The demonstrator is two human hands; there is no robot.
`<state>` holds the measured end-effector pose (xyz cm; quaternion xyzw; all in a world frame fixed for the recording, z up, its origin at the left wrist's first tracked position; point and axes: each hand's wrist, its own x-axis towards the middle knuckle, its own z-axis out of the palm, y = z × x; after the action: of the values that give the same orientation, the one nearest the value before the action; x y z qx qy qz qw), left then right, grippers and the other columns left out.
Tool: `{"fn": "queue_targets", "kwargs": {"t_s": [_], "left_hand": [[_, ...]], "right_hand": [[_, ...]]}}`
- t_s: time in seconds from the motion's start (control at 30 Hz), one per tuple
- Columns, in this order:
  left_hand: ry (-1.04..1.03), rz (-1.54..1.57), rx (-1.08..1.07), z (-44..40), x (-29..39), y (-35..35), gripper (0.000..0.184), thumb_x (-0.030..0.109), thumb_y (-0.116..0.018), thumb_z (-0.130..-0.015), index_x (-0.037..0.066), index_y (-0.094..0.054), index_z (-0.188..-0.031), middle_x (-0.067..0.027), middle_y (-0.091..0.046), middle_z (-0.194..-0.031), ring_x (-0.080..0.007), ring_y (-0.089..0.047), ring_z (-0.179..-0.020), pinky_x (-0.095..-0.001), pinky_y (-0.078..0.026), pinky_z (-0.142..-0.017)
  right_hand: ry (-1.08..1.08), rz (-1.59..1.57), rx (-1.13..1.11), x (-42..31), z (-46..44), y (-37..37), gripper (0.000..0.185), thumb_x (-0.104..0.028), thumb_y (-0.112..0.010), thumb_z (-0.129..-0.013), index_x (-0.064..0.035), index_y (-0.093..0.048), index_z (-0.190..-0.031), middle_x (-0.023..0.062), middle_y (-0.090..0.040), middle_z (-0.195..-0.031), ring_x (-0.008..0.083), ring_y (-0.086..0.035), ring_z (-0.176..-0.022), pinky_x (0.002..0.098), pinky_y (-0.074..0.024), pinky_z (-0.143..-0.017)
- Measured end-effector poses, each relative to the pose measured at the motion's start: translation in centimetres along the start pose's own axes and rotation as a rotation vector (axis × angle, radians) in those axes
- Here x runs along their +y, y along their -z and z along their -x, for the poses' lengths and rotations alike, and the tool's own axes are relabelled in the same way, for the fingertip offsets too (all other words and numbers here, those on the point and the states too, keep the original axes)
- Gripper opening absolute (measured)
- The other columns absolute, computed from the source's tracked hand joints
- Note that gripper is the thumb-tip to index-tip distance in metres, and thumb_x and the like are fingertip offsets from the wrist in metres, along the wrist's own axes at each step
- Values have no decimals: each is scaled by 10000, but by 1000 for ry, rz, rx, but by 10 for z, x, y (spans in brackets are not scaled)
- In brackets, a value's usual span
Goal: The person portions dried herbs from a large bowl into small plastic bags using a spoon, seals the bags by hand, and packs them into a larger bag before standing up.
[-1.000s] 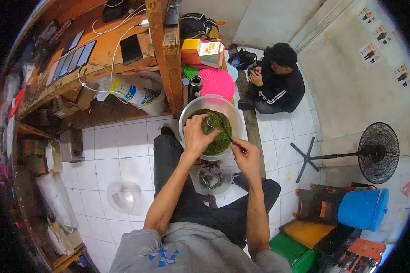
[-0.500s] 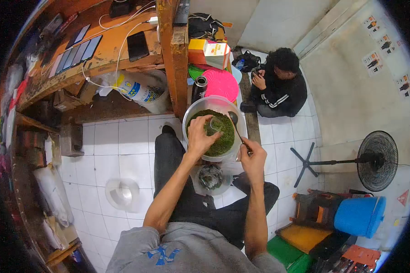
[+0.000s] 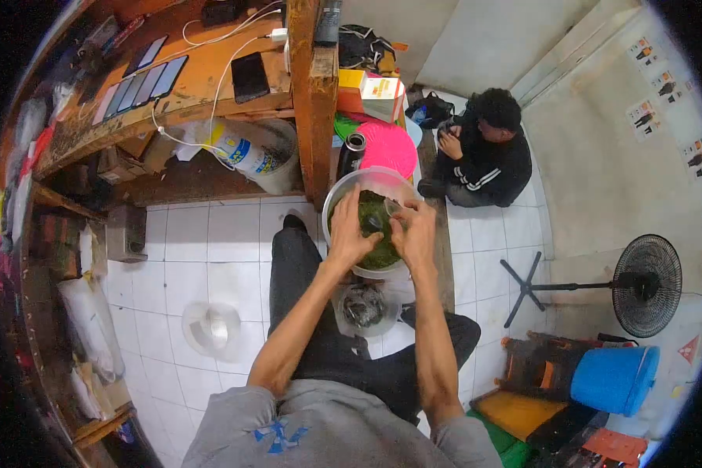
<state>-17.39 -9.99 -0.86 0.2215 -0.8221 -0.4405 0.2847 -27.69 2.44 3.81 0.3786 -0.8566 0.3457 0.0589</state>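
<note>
A translucent round tub (image 3: 329, 201) holds loose green chopped herbs (image 3: 384, 256). My left hand (image 3: 352, 234) is over its left side, fingers stretched out and thumb apart, with no object visible in its grasp. My right hand (image 3: 415, 234) is over the right side, fingers bent and closed around a small clear plastic cup (image 3: 391, 206), which it partly hides. Between the hands, a dark rounded spoon head (image 3: 374, 224) shows against the herbs; its handle is hidden. Below the tub, a clear container (image 3: 363, 306) with shiny contents stands between my legs.
A black flask (image 3: 352, 152) and a pink lid (image 3: 390, 148) are just beyond the tub. Another person (image 3: 487, 152) sits at the far right. Phones (image 3: 249, 76) lie on the wooden shelf. A fan (image 3: 646, 285) and blue bucket (image 3: 615, 378) stand at right.
My right hand has moved left and up into the tub, from the spoon handle to the clear cup. My left hand has let the cup go and straightened its fingers.
</note>
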Motion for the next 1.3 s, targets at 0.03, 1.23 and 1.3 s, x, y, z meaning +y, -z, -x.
{"fn": "queue_targets", "kwargs": {"t_s": [0.03,1.23,1.3], "left_hand": [[0,-4,-15,0,1,3,1032,190,-883,-693,40,-321,-1546,-229,-506,-1421,-428,-439,-1360,-493,-341,-1152],[216,346,-353,155,34,-47,197,-121,-573,-798,-10,-721,-868,-97,-723,-825,-189,-699,-875,-279,-520,-824],[381,279,-497,173,-23,-70,189,-52,-576,-825,2,-739,-903,-122,-735,-843,-220,-709,-880,-301,-529,-830]], "right_hand": [[24,-2,3,1,1,9,145,-39,-762,-740,-38,-756,-885,155,-635,-1119,378,-559,-1062,457,-450,-965],[-765,-520,57,37,227,28,231,-9,-785,-777,-11,-707,-995,143,-744,-879,250,-743,-815,342,-568,-720],[-804,-341,-14,85,265,-18,370,-30,-811,-768,-2,-690,-1117,164,-732,-955,274,-740,-842,364,-569,-749]]}}
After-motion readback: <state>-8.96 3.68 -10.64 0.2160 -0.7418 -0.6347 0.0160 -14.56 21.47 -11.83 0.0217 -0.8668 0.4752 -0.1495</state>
